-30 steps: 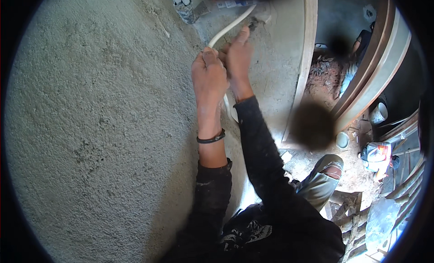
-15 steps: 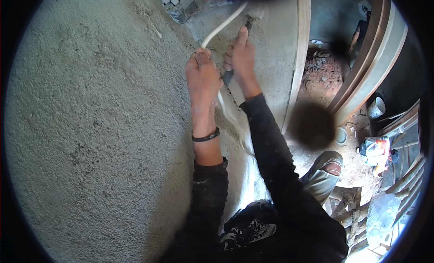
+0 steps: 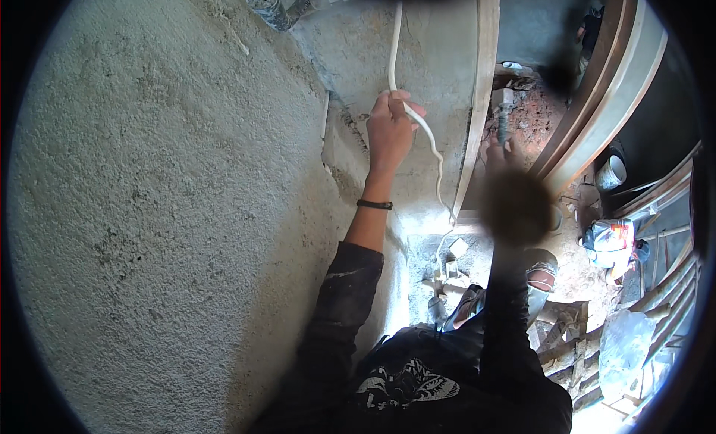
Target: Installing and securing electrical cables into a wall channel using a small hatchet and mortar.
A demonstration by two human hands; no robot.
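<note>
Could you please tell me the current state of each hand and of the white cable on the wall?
left hand: closed in a grip around the cable, against the plaster.
right hand: lowered near a dark tool, mostly behind a blurred dark blob; grip cannot be told.
white cable: running down the wall, kinked below the hand.

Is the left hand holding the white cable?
Yes, the left hand is closed around the white cable against the grey wall.

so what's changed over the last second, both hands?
The right hand let go of the white cable and dropped away to the right, now holding a dark tool, partly blurred. The left hand keeps gripping the cable against the rough wall.
</note>
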